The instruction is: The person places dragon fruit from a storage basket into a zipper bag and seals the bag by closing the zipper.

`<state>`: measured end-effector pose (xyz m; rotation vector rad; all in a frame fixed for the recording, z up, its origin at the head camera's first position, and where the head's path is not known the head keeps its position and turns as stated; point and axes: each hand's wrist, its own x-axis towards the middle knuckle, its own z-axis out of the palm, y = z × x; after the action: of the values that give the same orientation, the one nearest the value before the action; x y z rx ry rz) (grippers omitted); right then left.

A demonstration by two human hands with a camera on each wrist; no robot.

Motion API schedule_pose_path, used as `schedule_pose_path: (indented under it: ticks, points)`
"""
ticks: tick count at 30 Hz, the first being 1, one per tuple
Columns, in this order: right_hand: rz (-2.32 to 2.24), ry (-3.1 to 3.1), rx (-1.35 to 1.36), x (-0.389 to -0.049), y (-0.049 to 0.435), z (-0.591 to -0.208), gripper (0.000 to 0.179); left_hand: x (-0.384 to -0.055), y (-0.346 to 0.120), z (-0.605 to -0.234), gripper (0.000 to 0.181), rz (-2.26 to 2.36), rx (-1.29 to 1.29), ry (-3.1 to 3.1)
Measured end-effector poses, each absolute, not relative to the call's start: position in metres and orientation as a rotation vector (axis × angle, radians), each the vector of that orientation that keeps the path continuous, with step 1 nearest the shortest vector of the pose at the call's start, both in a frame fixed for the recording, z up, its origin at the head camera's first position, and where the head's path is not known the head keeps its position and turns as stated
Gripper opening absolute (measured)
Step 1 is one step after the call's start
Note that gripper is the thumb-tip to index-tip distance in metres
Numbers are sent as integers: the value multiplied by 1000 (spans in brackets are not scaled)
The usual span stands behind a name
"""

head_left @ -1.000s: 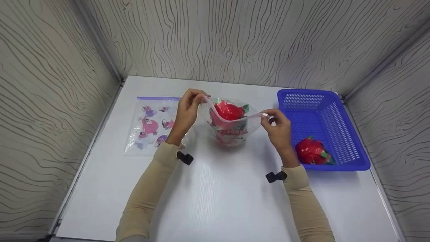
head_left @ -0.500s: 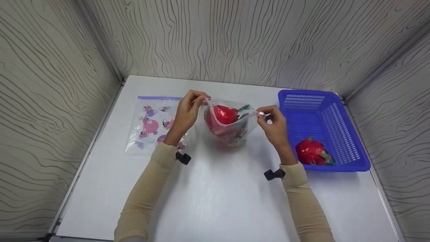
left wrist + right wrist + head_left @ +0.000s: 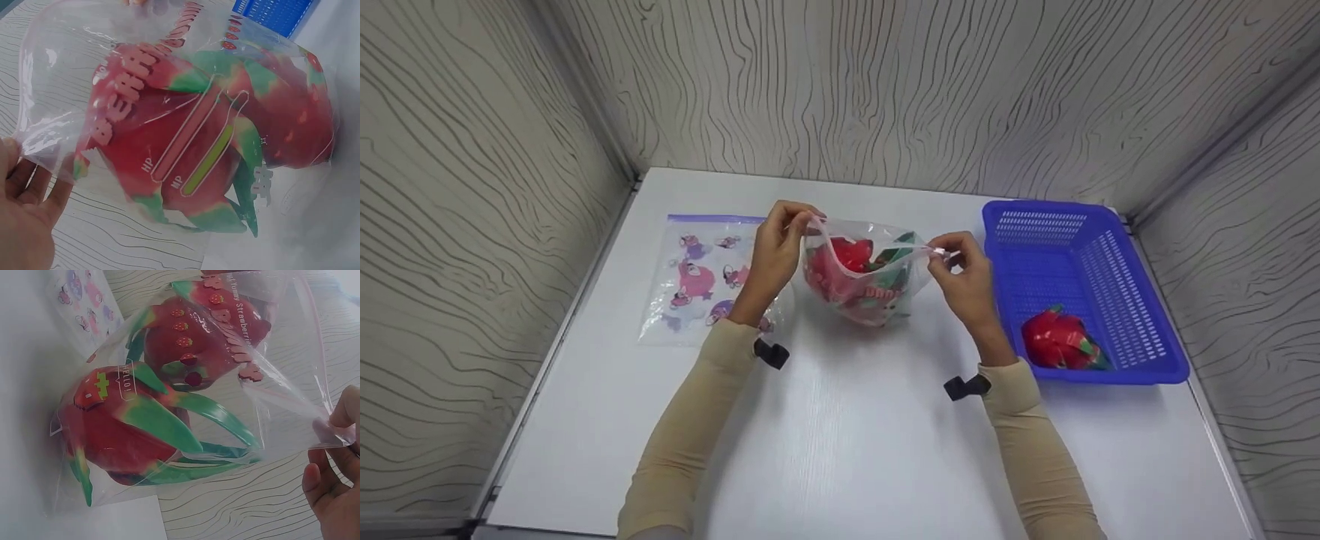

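Note:
A clear zip bag point(image 3: 889, 296) with pink strawberry print hangs by its mouth between my two hands, over the middle of the table. My left hand point(image 3: 778, 244) pinches the left corner of the bag's rim. At the opposite corner, thumb and fingers of my right hand point(image 3: 969, 281) pinch the rim by the white slider point(image 3: 939, 253). Two red dragon fruits with green-tipped scales are inside; the right wrist view shows one dragon fruit point(image 3: 118, 433) low in the bag and another dragon fruit point(image 3: 197, 343) beside it. The mouth gapes in the middle.
A blue plastic basket point(image 3: 1174, 360) stands at the right, with one more dragon fruit point(image 3: 1061, 341) in its near left corner. On the left, a flat clear zip bag point(image 3: 694, 281) with purple edge and pink cartoon print lies partly under my left forearm. Wood-patterned walls point(image 3: 840, 90) enclose the table.
My right hand has moved a little left, bringing the bag's corners closer together. The fruits in the bag have shifted left and settled lower. The left hand has barely moved.

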<state>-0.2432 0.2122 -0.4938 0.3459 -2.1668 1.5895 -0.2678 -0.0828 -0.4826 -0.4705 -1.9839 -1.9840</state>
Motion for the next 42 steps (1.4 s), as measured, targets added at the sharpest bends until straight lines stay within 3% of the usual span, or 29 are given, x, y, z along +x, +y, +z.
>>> schedule_pose_path:
  ticks: [20, 29, 36, 42]
  points:
    - [1606, -1934, 276, -245, 209, -488, 14, -264, -87, -490, 20, -1987, -271, -1990]
    - [1630, -1942, 374, -245, 218, -488, 15, -260, -86, -492, 16, -1946, -375, -2016]
    - [1534, -2017, 499, -226, 208, -460, 20, -260, -87, -494, 19, -1928, -433, -2049]
    - [1510, -2043, 490, -225, 210, -460, 20, -261, -89, -491, 17, -1911, -437, -2140]
